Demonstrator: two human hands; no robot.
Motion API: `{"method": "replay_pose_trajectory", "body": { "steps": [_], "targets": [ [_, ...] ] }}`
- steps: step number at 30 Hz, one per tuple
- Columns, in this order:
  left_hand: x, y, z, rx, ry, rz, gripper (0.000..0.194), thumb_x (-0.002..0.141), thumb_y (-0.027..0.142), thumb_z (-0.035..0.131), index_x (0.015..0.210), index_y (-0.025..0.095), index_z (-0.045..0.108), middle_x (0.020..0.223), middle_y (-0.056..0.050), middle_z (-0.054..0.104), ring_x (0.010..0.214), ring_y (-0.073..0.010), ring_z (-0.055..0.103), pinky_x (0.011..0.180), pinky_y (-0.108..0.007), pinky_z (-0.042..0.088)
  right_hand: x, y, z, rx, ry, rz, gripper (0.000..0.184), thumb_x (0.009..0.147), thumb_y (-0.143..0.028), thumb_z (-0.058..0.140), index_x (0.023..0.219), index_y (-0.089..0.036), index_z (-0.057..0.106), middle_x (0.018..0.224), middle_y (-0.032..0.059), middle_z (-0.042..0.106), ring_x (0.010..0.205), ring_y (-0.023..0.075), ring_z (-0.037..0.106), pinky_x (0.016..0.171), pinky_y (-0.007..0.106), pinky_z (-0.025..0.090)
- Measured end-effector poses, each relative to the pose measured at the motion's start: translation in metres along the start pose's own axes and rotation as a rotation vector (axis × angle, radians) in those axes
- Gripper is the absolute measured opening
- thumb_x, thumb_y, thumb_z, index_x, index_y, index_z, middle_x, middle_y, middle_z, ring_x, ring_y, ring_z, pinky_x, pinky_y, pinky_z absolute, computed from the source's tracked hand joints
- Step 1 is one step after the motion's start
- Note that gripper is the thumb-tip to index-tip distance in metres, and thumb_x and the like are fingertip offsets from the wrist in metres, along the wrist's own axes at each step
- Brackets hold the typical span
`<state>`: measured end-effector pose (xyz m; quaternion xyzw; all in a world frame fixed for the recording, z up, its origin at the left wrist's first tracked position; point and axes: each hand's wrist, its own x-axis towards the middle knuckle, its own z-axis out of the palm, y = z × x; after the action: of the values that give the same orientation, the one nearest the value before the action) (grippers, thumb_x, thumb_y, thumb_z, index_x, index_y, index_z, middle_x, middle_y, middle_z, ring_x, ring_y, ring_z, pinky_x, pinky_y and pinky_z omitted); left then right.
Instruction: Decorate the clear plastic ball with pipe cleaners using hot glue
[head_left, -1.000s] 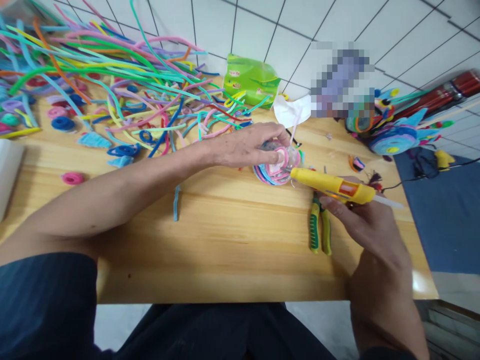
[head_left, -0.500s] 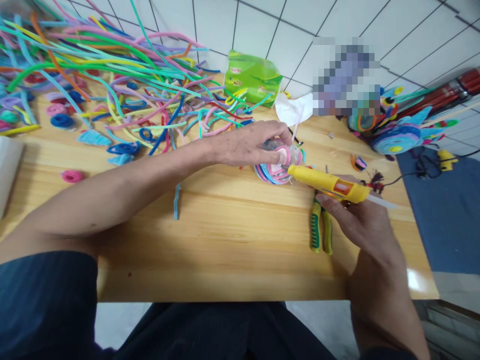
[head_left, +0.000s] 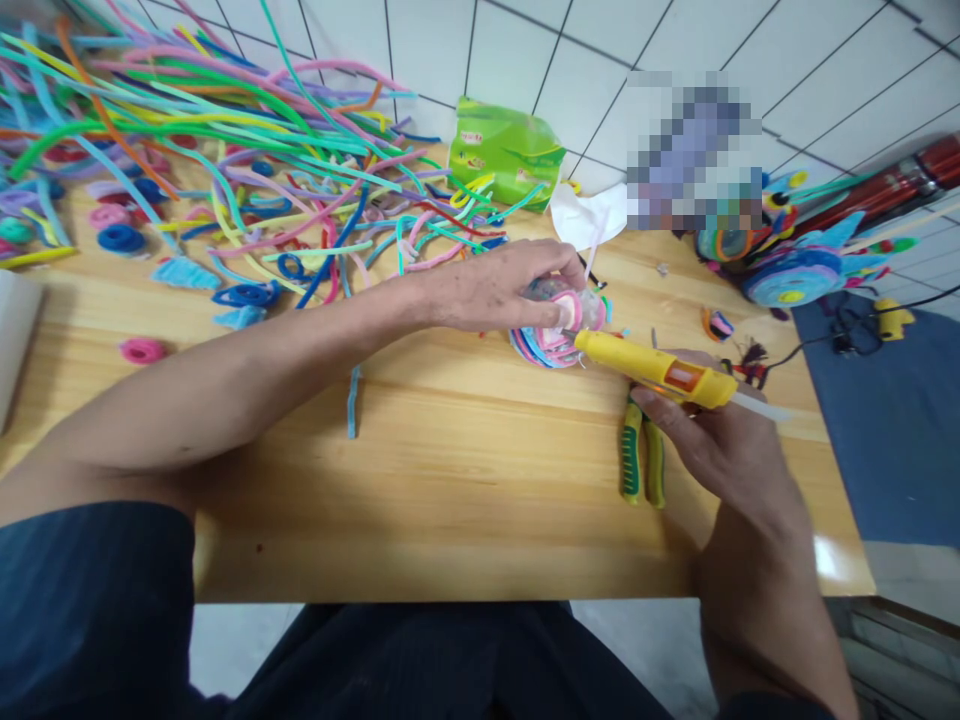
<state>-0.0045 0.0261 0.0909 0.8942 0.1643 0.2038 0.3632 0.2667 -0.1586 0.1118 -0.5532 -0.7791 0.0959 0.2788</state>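
Note:
My left hand [head_left: 517, 285] is closed around a small craft piece [head_left: 547, 348], clear on top with pink, blue and white pipe-cleaner coils round it. Its fingers hide part of the piece. In my right hand [head_left: 720, 430] is a yellow hot glue gun [head_left: 652, 368], a pale glue stick [head_left: 761, 405] jutting from its rear. The gun's nozzle points left and meets, or nearly meets, the coiled side of the piece close to my left thumb. Pliers [head_left: 632, 450] with green and yellow handles lie on the wooden table just below the gun.
A heap of colourful pipe cleaners [head_left: 247, 130] covers the back left. Against the tiled wall stands a green packet [head_left: 504, 155] beside white tissue [head_left: 589, 215]. Coiled pipe-cleaner figures [head_left: 795, 275] and a red flask [head_left: 900, 180] are at the right, with a black cord [head_left: 787, 358].

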Motion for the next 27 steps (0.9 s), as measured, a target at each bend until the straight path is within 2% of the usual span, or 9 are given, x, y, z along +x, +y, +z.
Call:
{"method": "replay_pose_trajectory", "body": {
  "steps": [4, 12, 19, 27],
  "targets": [
    [0.0000, -0.0007, 0.0004, 0.006, 0.000, 0.005, 0.041, 0.099, 0.046, 0.062, 0.133, 0.024, 0.070, 0.133, -0.009, 0.076, 0.130, -0.0308, 0.066, 0.115, -0.045, 0.049, -0.0001, -0.0012, -0.0008, 0.019, -0.026, -0.014, 0.005, 0.104, -0.029, 0.069, 0.107, -0.029, 0.073, 0.100, 0.0025, 0.078, 0.082, 0.0226, 0.076, 0.074, 0.037, 0.064],
    [0.0003, -0.0027, 0.0011, 0.013, 0.011, 0.020, 0.040, 0.098, 0.046, 0.063, 0.130, 0.024, 0.070, 0.133, -0.009, 0.076, 0.126, -0.0294, 0.067, 0.111, -0.042, 0.052, 0.0004, -0.0030, -0.0009, -0.021, -0.010, 0.020, 0.008, 0.104, -0.035, 0.068, 0.107, -0.031, 0.075, 0.103, 0.0047, 0.081, 0.089, 0.0271, 0.079, 0.079, 0.043, 0.067],
    [-0.0002, -0.0009, 0.0009, -0.001, 0.009, 0.012, 0.040, 0.097, 0.045, 0.062, 0.130, 0.025, 0.070, 0.135, -0.008, 0.076, 0.127, -0.0302, 0.067, 0.113, -0.044, 0.051, -0.0012, -0.0009, 0.0017, -0.017, 0.018, -0.012, 0.008, 0.103, -0.030, 0.070, 0.110, -0.029, 0.075, 0.109, 0.0052, 0.082, 0.097, 0.0267, 0.081, 0.084, 0.042, 0.067],
    [0.0005, -0.0009, 0.0012, 0.017, 0.003, 0.021, 0.039, 0.098, 0.046, 0.064, 0.129, 0.024, 0.070, 0.133, -0.009, 0.075, 0.126, -0.0299, 0.067, 0.111, -0.042, 0.051, -0.0008, -0.0029, -0.0005, -0.013, 0.001, -0.030, 0.009, 0.104, -0.029, 0.069, 0.111, -0.031, 0.075, 0.108, 0.0042, 0.082, 0.094, 0.0264, 0.080, 0.083, 0.041, 0.067]
  ]
}}
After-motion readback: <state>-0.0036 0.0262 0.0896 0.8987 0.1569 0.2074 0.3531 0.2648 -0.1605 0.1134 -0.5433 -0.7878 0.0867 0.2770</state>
